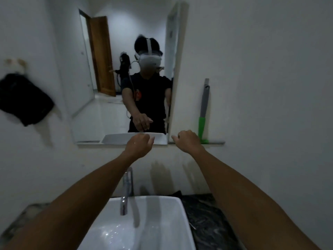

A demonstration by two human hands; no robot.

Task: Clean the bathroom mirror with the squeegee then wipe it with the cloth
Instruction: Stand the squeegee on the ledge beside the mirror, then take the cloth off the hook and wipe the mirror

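The squeegee [204,112] stands on the narrow shelf [216,142] that runs along the bottom edge of the mirror [111,109]. It sits toward the right end of the shelf, beside the mirror's right edge and apart from the glass. Its long axis is close to vertical. The grey section points up and leans against the white wall [261,69]. The green section points down, and its lower end rests on the shelf.

The left hand [139,145] is raised in front of the mirror's bottom edge, near the middle. Its fingers are curled loosely inward and grasp nothing. The right hand [188,141] is level with the shelf, just left of the squeegee's green end. Its fingers are curled in a loose fist, and it grasps nothing. Contact with the squeegee is not visible.

A dark cloth [25,100] hangs on the wall, well to the left of the mirror.

A white basin [144,226] sits below the hands on a dark surface [212,222]. A chrome tap [127,190] rises at the basin's rear edge.
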